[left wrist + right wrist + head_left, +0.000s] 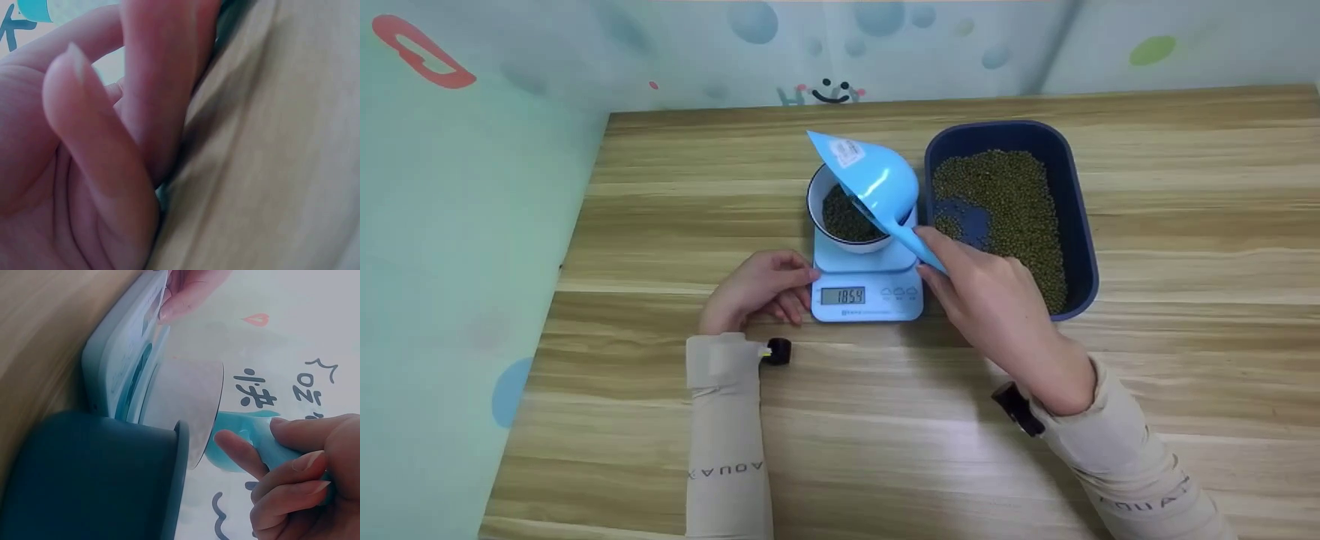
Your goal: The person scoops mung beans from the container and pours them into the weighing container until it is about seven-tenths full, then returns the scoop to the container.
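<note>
A light-blue scoop (877,176) is tipped over a white bowl (817,219) with a dark rim. My right hand (997,300) grips its handle, and the right wrist view shows the fingers curled round the scoop handle (275,450). Dark green beans (847,217) lie in the bowl, partly hidden by the scoop. The bowl stands on a pale blue kitchen scale (866,304), whose lit display looks like 185.4. At the scale's left edge, my left hand (765,285) rests with loosely bent fingers, the thumb touching the side.
Right of the scale stands a dark blue tub (1084,247) holding green beans (1012,202), with part of its bottom bare. A wooden table (660,225) bears everything. Behind it and to the left are patterned walls (682,52).
</note>
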The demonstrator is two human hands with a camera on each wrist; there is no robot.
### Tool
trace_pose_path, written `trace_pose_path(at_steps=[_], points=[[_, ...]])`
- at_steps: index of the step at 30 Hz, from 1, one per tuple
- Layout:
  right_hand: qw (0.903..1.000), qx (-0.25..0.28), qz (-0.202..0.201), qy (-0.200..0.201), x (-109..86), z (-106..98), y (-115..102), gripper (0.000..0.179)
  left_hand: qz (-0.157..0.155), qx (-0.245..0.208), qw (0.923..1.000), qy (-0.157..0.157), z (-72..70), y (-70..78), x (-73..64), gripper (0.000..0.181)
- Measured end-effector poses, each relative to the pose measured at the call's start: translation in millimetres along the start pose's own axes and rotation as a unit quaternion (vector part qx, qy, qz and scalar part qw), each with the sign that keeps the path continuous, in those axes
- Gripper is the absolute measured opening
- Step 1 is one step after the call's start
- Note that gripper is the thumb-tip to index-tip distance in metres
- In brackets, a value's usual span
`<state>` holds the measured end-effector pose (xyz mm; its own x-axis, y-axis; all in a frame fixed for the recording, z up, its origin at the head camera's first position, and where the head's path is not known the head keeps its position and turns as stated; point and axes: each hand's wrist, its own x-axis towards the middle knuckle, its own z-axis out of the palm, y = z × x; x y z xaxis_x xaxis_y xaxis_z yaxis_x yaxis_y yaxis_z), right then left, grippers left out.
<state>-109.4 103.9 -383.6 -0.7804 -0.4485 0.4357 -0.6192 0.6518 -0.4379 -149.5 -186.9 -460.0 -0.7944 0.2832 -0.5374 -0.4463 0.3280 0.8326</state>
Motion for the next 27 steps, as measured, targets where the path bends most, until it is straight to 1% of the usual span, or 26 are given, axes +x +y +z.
trace_pose_path(at_steps=[10,18,23,27], points=[[1.0000,-0.002,-0.003,0.007,-0.4,-0.3,0.7,0.035,-0.001,-0.004,1.0000,0.000,0.3,-0.9,1.0,0.040],[0.9978,-0.064,-0.007,0.015,0.5,-0.8,0.2,0.035,-0.002,0.000,1.0000,-0.001,-0.1,-0.8,1.1,0.041],[0.9976,-0.060,-0.012,0.033,1.2,-1.8,0.3,0.036,-0.004,-0.004,1.0000,0.002,0.4,-1.1,1.1,0.040],[0.9963,-0.057,-0.021,0.061,2.5,-3.1,0.6,0.036,0.001,-0.009,1.0000,0.003,1.0,-1.9,1.7,0.040]])
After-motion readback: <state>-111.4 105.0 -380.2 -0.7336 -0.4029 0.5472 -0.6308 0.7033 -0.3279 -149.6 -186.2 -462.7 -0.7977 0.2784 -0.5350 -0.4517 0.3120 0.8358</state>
